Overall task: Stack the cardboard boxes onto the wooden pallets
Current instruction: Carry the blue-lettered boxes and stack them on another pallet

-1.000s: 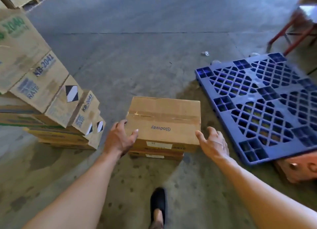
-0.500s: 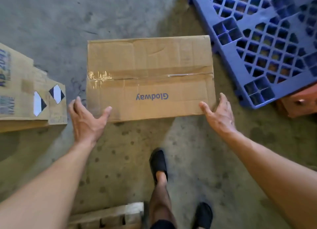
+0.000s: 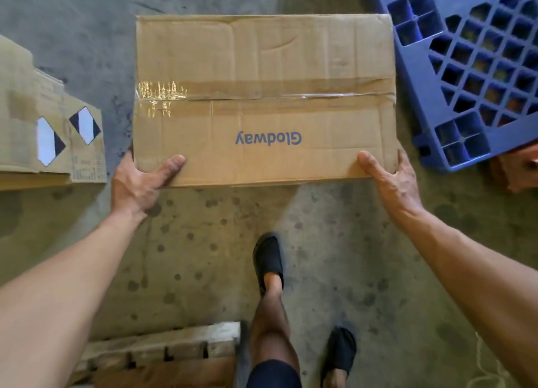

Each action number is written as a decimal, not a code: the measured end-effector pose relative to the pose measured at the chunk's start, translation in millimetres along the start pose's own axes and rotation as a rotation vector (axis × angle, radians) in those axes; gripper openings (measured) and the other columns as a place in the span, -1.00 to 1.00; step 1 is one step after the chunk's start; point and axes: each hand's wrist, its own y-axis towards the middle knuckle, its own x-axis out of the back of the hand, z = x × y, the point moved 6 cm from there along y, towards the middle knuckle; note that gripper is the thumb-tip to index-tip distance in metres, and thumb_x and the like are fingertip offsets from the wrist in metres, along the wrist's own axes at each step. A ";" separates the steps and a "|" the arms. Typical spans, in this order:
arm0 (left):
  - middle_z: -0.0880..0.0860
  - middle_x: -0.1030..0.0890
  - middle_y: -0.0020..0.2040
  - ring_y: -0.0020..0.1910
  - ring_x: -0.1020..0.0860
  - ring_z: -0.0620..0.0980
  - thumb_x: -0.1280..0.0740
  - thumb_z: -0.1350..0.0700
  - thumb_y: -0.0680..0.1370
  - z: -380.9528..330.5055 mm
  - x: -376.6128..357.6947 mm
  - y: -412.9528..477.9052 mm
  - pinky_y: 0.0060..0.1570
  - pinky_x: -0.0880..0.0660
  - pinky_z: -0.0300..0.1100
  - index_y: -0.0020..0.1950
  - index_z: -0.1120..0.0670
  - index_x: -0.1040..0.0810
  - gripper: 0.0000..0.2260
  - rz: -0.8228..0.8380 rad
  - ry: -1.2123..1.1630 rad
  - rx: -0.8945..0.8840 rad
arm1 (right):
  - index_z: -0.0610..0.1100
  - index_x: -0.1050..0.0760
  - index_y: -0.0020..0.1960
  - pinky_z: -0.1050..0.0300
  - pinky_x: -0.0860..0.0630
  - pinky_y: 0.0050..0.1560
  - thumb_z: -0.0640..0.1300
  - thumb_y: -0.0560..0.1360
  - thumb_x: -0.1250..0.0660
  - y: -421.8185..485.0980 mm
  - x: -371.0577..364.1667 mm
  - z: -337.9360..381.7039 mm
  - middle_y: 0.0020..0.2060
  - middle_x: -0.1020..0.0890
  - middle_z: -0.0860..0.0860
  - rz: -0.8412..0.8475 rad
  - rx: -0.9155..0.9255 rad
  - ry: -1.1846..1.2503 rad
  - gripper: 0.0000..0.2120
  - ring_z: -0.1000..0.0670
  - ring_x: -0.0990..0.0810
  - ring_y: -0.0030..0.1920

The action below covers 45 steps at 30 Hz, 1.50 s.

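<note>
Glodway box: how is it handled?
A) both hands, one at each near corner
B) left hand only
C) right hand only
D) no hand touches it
A: the left hand and right hand each grip a near corner of the box, thumbs on top.

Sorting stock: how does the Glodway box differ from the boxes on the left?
The Glodway box bears blue lettering; the left boxes bear black-and-white diamond labels. The left hand and right hand grip the Glodway box; no hand touches the left boxes. All are brown cardboard.
</note>
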 end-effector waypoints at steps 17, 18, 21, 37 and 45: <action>0.04 -0.64 0.07 0.04 -0.59 0.05 -0.49 -0.39 0.14 -84.6 138.1 -259.4 0.06 -0.49 -0.15 0.29 0.11 -0.58 -0.14 -0.386 -0.339 -0.110 | 0.08 -0.39 0.49 -0.15 -0.64 0.12 0.24 0.40 -0.51 -160.6 142.9 117.8 0.16 -0.60 0.05 0.090 0.435 0.276 -0.27 0.02 -0.62 0.10; 0.04 -0.62 0.06 0.02 -0.58 0.05 -0.50 -0.35 0.17 -86.0 146.8 -285.6 0.04 -0.47 -0.15 0.29 0.12 -0.57 -0.18 -0.419 -0.362 -0.102 | 0.06 -0.40 0.47 -0.11 -0.64 0.12 0.20 0.43 -0.50 -176.1 154.1 124.0 0.12 -0.61 0.07 0.098 0.485 0.278 -0.33 0.07 -0.61 0.05; 0.05 -0.62 0.05 -0.02 -0.57 0.04 -0.54 -0.33 0.17 -86.0 170.3 -363.9 -0.06 -0.45 -0.17 0.25 0.16 -0.58 -0.18 -0.517 -0.427 -0.076 | 0.04 -0.43 0.46 -0.08 -0.64 0.12 0.20 0.41 -0.51 -228.3 186.1 134.4 0.10 -0.62 0.08 0.152 0.597 0.303 -0.32 0.09 -0.62 0.02; 0.00 -0.69 -0.02 0.04 -0.67 0.09 -0.65 -0.07 0.27 59.7 286.9 -739.9 -0.14 -0.66 -0.02 0.10 0.02 -0.60 -0.52 -1.035 -0.804 -0.012 | 0.22 -0.34 0.47 -0.27 -0.56 0.25 0.43 0.19 -0.55 -519.5 123.6 154.7 0.31 -0.52 0.05 0.709 0.890 0.303 -0.08 -0.14 -0.57 0.27; -0.12 -0.52 0.14 0.10 -0.52 -0.14 -0.64 -0.04 0.34 183.5 314.8 -884.9 0.17 -0.57 -0.01 0.43 0.04 -0.32 -0.22 -1.398 -0.751 0.187 | 0.10 -0.34 0.52 -0.23 -0.61 0.17 0.34 0.27 -0.56 -673.8 -1.8 130.9 0.18 -0.56 0.11 0.992 1.028 0.167 -0.09 -0.13 -0.59 0.24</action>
